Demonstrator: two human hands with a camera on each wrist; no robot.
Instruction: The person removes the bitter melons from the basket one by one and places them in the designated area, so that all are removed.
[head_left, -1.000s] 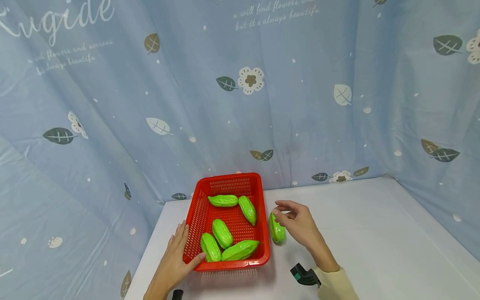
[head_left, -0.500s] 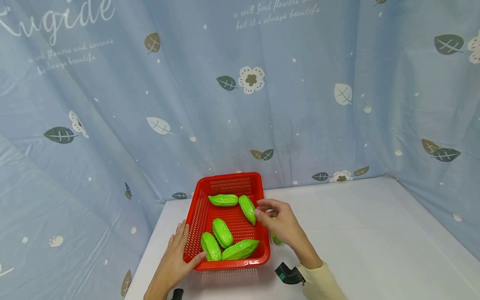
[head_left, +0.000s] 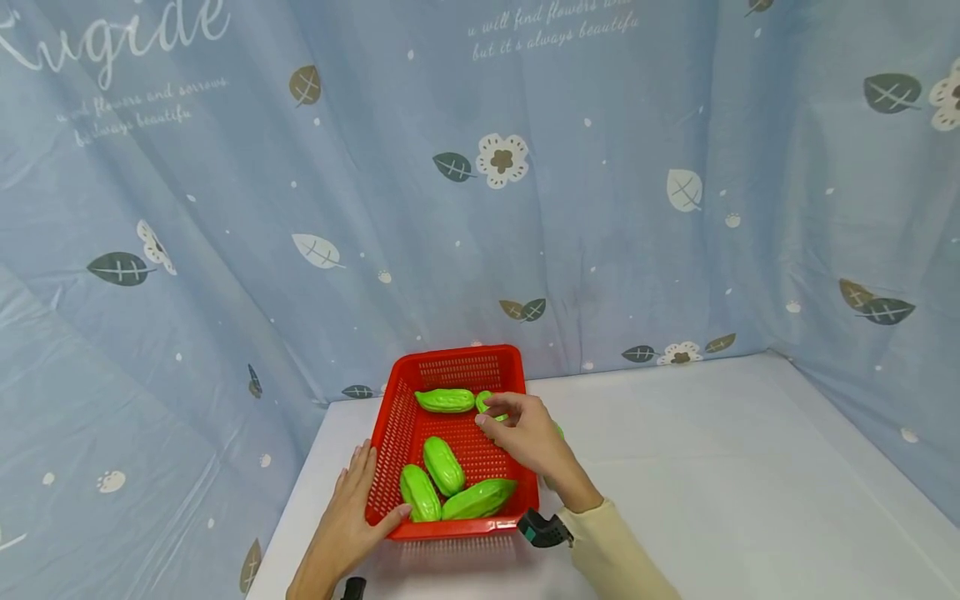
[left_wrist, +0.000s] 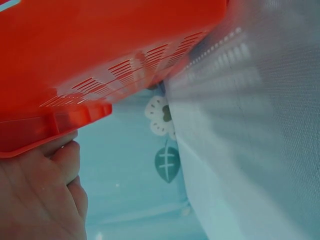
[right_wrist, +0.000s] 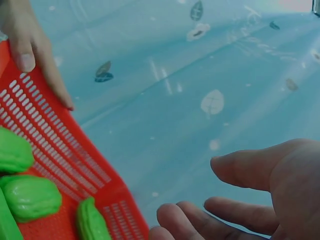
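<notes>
A red plastic basket [head_left: 450,529] stands on the table, with several bright green, ridged bitter melons [head_left: 444,467] lying loose in it. My left hand [head_left: 347,508] holds the basket's near left corner, thumb over the rim and fingers along the outer wall. In the right wrist view, that thumb [right_wrist: 26,60] shows on the inner side of the rim. Over the basket's right side, my right hand [head_left: 525,433] hovers with nothing in it, its fingers loosely bent. It partly covers one melon [head_left: 483,402] in the basket. Another melon [head_left: 559,430] outside, right of the basket, is mostly hidden behind this hand.
The white table [head_left: 697,467] stretches away to the right of the basket. A blue curtain [head_left: 420,233] printed with leaves and flowers hangs behind and along the sides, close to the basket's back edge.
My right hand has moved left, from above the melon outside to over the basket's right side. My left hand, the basket and the melons have stayed put.
</notes>
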